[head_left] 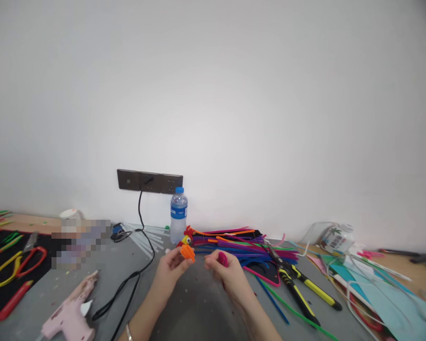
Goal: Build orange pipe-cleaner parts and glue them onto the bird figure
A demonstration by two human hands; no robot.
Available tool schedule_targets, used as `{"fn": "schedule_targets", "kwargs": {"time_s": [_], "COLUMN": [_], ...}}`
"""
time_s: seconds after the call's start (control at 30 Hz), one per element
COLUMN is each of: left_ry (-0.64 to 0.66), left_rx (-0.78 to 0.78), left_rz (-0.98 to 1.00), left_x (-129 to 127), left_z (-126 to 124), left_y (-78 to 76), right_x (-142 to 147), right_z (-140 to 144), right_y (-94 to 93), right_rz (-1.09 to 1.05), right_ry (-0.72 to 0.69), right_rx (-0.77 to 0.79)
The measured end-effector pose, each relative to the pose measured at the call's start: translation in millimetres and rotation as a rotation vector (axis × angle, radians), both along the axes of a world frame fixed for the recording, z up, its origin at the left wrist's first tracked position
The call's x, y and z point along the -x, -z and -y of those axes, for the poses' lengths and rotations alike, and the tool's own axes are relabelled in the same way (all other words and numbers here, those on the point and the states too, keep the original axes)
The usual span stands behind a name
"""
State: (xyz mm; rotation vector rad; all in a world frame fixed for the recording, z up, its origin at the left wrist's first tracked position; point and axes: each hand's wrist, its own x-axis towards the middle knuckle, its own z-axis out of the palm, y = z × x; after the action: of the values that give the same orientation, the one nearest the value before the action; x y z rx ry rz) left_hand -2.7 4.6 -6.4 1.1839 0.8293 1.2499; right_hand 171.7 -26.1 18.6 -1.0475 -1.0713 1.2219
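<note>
The left hand (171,266) is pinching an orange piece (187,253) beside a red-and-yellow figure (183,241) while the right hand (230,271) is holding a magenta piece (223,258), both apart over the counter (202,312), apparently a shaping step, the next move calling for careful fingertip control

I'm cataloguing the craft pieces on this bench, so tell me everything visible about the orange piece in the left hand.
The orange piece is a small, bright, compact clump with ridged strands, apparently fuzzy craft stem bent back and forth. The left hand pinches it above the gray tabletop. In this view it appears just below a red-and-yellow figure; whether the two touch is unclear. The side against the hand is hidden.
</note>
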Motion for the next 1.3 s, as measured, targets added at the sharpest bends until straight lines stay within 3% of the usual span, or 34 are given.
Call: {"fn": "schedule_targets", "kwargs": {"time_s": [0.3, 0.47, 0.7, 0.8, 1.0, 1.3], "left_ry": [-0.007, -0.003, -0.156, -0.190, -0.130, 0.043], "left_rx": [0.003, 0.003, 0.037, 0.043, 0.021, -0.093], "left_rz": [0.027, 0.033, 0.100, 0.118, 0.050, -0.079], "left_x": [-3, -4, -3, -2, -2, -4], "left_z": [4, 3, 1, 1, 3, 8], "left_y": [-4.8, -3.5, -4.9, -6.9, -6.6, -9.5], "right_x": [-2, -4, -8, -11, -15, 8], "right_z": [-5, -2, -3, -6, -6, 1], "right_y": [4.8, 1.5, 7.3, 11.0, 5.2, 0.3], "right_rz": [-0.013, 0.052, 0.083, 0.139, 0.360, 0.426], "right_ry": [0.051, 0.011, -0.112, -0.091, 0.122, 0.022], "right_rx": [-0.089, -0.065, 0.006, -0.021, -0.183, -0.173]}}
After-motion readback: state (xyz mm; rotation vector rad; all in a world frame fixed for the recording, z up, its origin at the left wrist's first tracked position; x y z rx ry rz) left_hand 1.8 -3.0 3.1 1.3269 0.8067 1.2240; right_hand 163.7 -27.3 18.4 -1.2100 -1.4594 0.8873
